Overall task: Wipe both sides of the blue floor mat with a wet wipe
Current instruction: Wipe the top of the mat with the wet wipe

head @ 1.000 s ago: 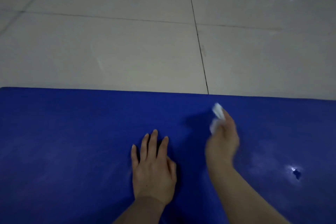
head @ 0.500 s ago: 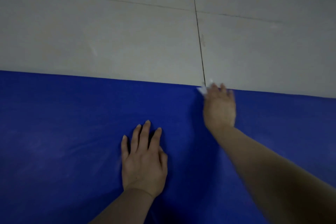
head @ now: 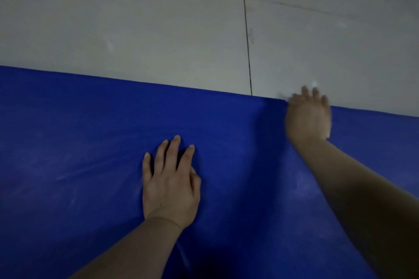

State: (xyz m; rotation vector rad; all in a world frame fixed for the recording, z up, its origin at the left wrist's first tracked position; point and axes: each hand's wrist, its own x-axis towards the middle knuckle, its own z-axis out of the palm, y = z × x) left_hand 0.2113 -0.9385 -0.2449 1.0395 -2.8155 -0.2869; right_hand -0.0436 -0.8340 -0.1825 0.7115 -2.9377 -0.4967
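Note:
The blue floor mat (head: 79, 154) lies flat across the lower half of the head view, with faint wipe streaks on it. My left hand (head: 170, 181) rests flat on the mat near the middle, fingers straight. My right hand (head: 308, 115), blurred by motion, reaches to the mat's far edge and presses a white wet wipe (head: 286, 95) under its straight fingers. Only small white bits of the wipe show beside the fingers.
Pale glossy floor tiles (head: 158, 29) spread beyond the mat's far edge, with a dark grout line (head: 247, 41) running away from me. Light glints on the tiles at the top right.
My right hand went from hovering with the wipe pinched to the mat's far edge, then slid right along that edge. My left hand stayed put on the mat.

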